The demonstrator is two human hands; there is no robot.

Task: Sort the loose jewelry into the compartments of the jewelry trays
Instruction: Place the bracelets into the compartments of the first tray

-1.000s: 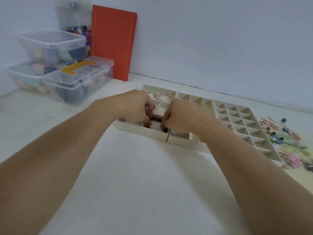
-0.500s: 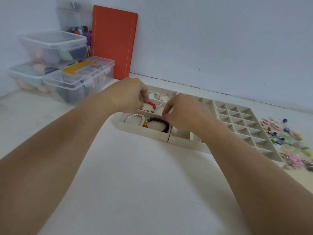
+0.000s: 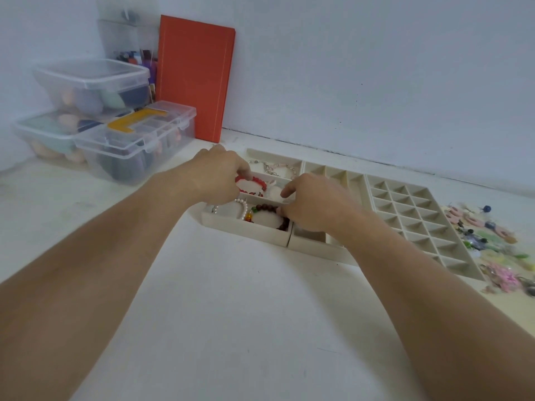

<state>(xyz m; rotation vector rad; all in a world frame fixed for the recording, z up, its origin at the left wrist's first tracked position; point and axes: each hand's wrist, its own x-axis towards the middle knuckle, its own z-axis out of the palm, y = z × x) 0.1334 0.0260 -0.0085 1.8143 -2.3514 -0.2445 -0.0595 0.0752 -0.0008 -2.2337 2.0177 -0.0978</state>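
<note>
light: soft, even, bright | shadows: faint | edges: wide-angle stretch | right-edge detail: perhaps slightly blurred

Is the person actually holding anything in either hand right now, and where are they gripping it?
The left hand pinches the red bead bracelet at its far-left edge. The right hand touches the dark brown bead bracelet at its right side; a real grip cannot be told.

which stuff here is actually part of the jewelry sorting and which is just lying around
Part of the job:
- bracelet tray
- red bead bracelet, under the left hand
- dark bead bracelet, at the right hand
- pearl bracelet
- grid tray
- loose jewelry pile

Just lying about:
- clear storage boxes
- orange book
</note>
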